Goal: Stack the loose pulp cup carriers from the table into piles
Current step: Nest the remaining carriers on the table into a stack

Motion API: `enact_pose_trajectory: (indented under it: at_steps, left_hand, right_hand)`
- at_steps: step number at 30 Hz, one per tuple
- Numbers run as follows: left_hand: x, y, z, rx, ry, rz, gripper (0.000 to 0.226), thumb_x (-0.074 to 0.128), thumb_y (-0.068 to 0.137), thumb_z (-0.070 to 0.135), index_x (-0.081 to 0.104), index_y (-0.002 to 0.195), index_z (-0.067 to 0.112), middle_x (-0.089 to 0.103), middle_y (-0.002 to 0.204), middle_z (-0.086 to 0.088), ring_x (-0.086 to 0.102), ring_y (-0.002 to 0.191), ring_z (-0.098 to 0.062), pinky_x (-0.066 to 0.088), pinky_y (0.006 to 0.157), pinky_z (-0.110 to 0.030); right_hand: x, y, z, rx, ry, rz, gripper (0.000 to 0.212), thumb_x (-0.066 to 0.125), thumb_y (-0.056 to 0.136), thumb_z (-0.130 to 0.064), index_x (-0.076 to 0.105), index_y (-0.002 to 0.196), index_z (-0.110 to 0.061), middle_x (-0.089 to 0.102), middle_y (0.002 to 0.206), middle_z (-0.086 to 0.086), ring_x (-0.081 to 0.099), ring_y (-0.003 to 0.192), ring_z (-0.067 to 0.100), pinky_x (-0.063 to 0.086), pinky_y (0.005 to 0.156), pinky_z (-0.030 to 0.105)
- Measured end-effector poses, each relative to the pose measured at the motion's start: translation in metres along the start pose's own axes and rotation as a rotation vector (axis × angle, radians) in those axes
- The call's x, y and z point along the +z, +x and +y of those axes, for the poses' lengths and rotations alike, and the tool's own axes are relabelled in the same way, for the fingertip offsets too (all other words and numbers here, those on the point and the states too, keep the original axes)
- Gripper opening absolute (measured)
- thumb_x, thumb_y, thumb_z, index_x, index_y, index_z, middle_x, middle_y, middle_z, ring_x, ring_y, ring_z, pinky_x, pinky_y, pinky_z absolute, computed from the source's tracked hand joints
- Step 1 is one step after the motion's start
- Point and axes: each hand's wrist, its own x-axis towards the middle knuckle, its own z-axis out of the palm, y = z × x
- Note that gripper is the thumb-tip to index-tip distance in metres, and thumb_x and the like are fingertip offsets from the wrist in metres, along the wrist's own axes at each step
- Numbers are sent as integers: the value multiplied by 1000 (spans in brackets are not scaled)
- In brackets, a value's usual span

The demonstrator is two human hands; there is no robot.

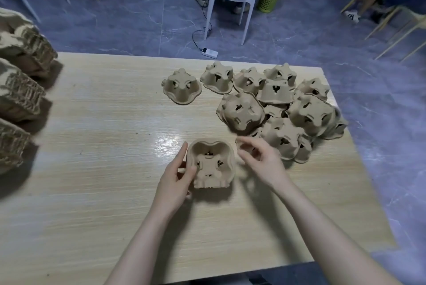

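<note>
The job looks partly done. Along the left edge of the desk [96, 192] stand finished piles [20, 91] of pulp carriers; three show, cut off by the frame, and there may be more out of sight. Still loose is a heap [288, 112] toward the far right corner, most of them bottom up and overlapping; about a dozen can be counted, though some are buried, so the number is rough. One loose carrier [182, 88] lies apart from the heap, near the middle of the far edge. A single carrier [211, 165] sits open side up at the centre of the desk, likely the start of a new pile. The left hand [176, 181] grips its left wall, thumb inside the rim. The right hand [260, 158] hovers beside it with fingers loosely curled, holding nothing, close to the near edge of the heap. Nearly all the loose carriers remain to be gathered.
</note>
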Motion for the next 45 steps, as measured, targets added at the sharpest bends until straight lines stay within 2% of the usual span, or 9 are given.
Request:
enact_pose_trajectory:
  at_steps: [6,12,20,30,33,36,40,42,45]
  left_hand:
    - [5,0,1,14,45,30,57,59,98,25,36,146,45,61,125,2,58,65,10,43,56,-11]
    - [12,4,1,-8,-49,74,53,59,98,21,43,143,45,64,118,-4,58,75,-8,44,49,-16]
    - [17,21,10,1,-74,27,53,60,98,18,45,142,42,67,109,1,61,67,6,43,53,-13]
    - [11,20,20,-23,-92,-32,53,60,98,17,45,143,41,68,107,4,66,70,3,46,51,-15]
    - [12,19,21,-21,-93,-34,53,59,98,15,45,144,38,68,100,6,64,65,7,45,50,-14]
    - [13,19,22,-32,-104,-32,53,59,98,14,46,143,39,69,99,7,65,67,5,47,52,-15]
    - [11,20,22,-45,-103,-39,53,61,97,16,47,138,46,69,100,9,65,66,5,48,53,-17]
    - [9,21,21,-46,-96,-47,52,62,97,18,47,137,47,68,102,7,63,64,4,49,53,-18]
    - [7,23,20,-47,-88,-48,50,61,97,20,48,137,46,65,102,5,59,61,5,48,54,-19]
  right_hand:
    - [-32,65,-14,-76,-103,119,41,66,90,-15,58,130,-18,53,115,1,49,75,-7,37,75,8]
    - [-45,104,-23,-10,-400,-39,69,63,93,-32,30,151,-18,33,148,8,46,128,26,36,100,31]
    - [-42,137,-14,149,-360,-102,67,64,91,-40,37,148,-16,44,149,11,45,134,26,34,108,34]
    - [-45,111,-14,104,-286,-40,66,80,76,-37,54,135,-21,52,123,2,49,111,10,36,91,24]
    - [-47,99,-12,88,-178,-4,37,81,76,-30,65,109,-25,61,108,0,56,98,12,43,88,27]
    - [-45,85,-14,102,-27,-11,7,74,84,-14,69,89,-17,68,88,3,60,74,19,48,69,24]
    - [-45,62,-17,3,-76,121,23,70,85,-12,64,78,-33,65,96,-2,61,86,9,46,83,20]
    - [-48,45,-25,-66,-15,216,26,67,85,-4,63,82,-29,62,95,-3,57,86,5,40,81,10]
    - [-46,15,-34,-139,139,240,30,63,86,7,63,85,-23,61,97,3,58,88,8,43,80,13]
